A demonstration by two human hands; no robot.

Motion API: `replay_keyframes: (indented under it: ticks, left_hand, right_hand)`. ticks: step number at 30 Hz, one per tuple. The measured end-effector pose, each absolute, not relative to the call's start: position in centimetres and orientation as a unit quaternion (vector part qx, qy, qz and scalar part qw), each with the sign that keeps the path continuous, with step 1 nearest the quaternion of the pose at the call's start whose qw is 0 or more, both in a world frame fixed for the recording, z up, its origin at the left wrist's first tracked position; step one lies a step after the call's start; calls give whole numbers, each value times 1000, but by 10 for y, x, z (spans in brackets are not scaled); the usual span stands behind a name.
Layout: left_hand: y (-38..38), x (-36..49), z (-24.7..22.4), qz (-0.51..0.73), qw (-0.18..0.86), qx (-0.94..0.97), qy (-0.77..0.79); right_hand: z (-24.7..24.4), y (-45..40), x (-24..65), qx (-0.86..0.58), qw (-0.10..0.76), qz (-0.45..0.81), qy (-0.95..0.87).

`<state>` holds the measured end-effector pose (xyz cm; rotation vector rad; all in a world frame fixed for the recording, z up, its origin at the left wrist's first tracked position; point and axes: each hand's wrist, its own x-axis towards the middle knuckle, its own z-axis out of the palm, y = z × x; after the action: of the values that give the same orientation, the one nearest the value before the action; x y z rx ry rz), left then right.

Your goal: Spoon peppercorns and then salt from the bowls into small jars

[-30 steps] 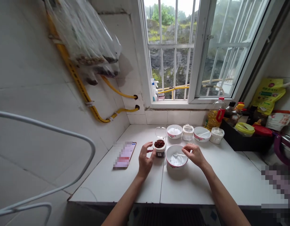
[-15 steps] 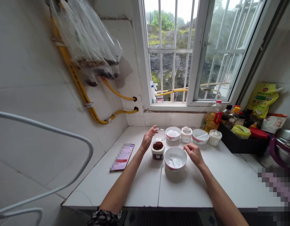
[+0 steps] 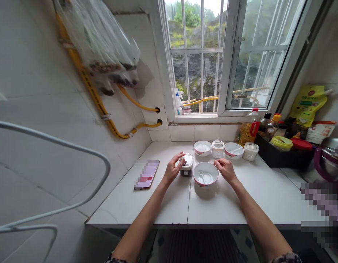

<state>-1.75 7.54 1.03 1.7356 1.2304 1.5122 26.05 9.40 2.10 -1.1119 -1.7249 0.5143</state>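
Note:
A seasoning jar [image 3: 187, 168] with a white collar and dark red contents stands on the counter, its clear lid lying down over the top. My left hand [image 3: 173, 170] is at the left side of this lid, fingers apart, fingertips at its edge. To the right of the jar is a white bowl [image 3: 206, 179] with a pink rim pattern; a small white spoon [image 3: 202, 177] lies in it. My right hand [image 3: 226, 171] is closed, thumb and fingers pinched at the bowl's right rim.
Behind stand two more bowls [image 3: 202, 152] and two white-lidded jars [image 3: 217, 150]. A phone [image 3: 148, 175] lies at left. On the right are an oil bottle [image 3: 248, 129], a black box of condiments [image 3: 278, 155] and a metal pot [image 3: 332, 160]. A grey wire rack [image 3: 103, 160] juts in at left.
The jar's clear lid, standing raised before, has swung down over the jar. My left hand has come lower with it. My right hand stays at the bowl's rim. The view has tilted down slightly.

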Motion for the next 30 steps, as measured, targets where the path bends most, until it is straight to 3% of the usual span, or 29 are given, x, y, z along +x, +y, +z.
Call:
replay_keyframes:
  ticks: [14, 30]
  left_hand:
    - [67, 5, -24, 580, 246, 590, 505]
    - [95, -7, -18, 558, 243, 530, 590]
  right_hand:
    - [15, 98, 262, -486, 463, 233, -704]
    - [4, 110, 261, -507, 437, 304, -678]
